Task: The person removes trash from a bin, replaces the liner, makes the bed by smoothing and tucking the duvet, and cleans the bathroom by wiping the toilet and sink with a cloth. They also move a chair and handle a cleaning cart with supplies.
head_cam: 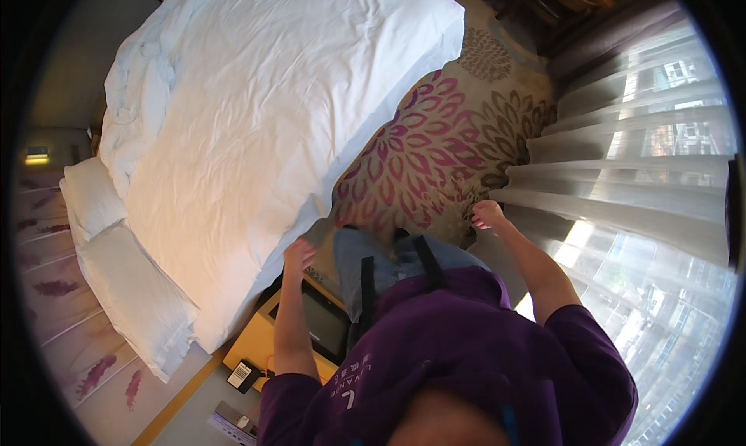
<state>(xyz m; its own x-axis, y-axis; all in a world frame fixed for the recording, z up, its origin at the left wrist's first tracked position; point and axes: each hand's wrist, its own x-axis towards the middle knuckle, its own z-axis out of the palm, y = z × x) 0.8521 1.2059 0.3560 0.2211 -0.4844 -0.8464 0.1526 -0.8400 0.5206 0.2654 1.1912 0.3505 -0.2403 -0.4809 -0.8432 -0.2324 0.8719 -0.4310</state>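
Note:
My left hand [299, 254] hangs beside the near edge of a bed, its fingers curled in and nothing visible in them. Just past it spreads a white duvet [250, 114], loosely wrinkled, bunched along its far left side. I cannot tell whether the hand touches the bedding. On the other side of my body, my right hand [488, 214] is curled like a fist near the sheer curtain [606, 166], with no object seen in it. Two white pillows lie at the head of the bed, a larger pillow [137, 297] and a smaller pillow [96, 198].
Beside my left arm stands a wooden nightstand [250, 344] with a dark tray-like top; a small black box [243, 376] with a label is near it. Patterned carpet [408, 154] runs between bed and window. A wooden chair [571, 0] stands at the far right.

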